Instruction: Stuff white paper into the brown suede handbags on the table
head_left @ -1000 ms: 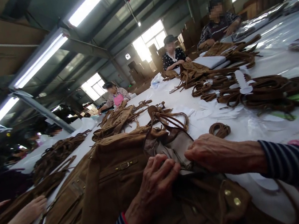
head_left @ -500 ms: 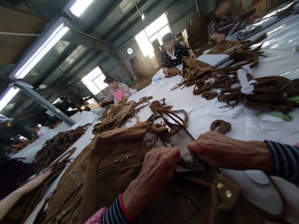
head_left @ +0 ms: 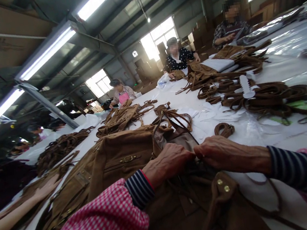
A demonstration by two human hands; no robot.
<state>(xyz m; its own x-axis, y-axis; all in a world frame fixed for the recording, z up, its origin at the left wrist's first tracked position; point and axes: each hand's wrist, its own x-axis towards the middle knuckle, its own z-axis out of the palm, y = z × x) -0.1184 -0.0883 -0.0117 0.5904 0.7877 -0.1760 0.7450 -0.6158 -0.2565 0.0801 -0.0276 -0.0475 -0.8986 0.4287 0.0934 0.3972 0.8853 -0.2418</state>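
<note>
A brown bag [head_left: 180, 209] with a pale grey lining lies in front of me, its mouth partly open. My left hand [head_left: 173, 160] is closed at the edge of that mouth, with fingertips pinched on the bag's opening. My right hand [head_left: 218, 155] is closed on the same opening, its fingers almost touching the left ones. What exactly sits between the fingertips is hidden by the knuckles. Below the right hand is a strap tab [head_left: 223, 187] with two brass rivets. Another brown bag [head_left: 124, 149] with a small buckle lies against it on the left.
A co-worker's arm [head_left: 37, 198] reaches in from the left over brown material. Coiled straps [head_left: 224, 130] lie beyond my right hand, and a bigger strap pile [head_left: 275, 97] sits farther right. Several people work along the white table [head_left: 289, 138], among bags and paper scraps.
My left hand has moved right and slightly up, closing the gap to my right hand. The right hand shifted a little. At left, the co-worker's hand has come farther into view.
</note>
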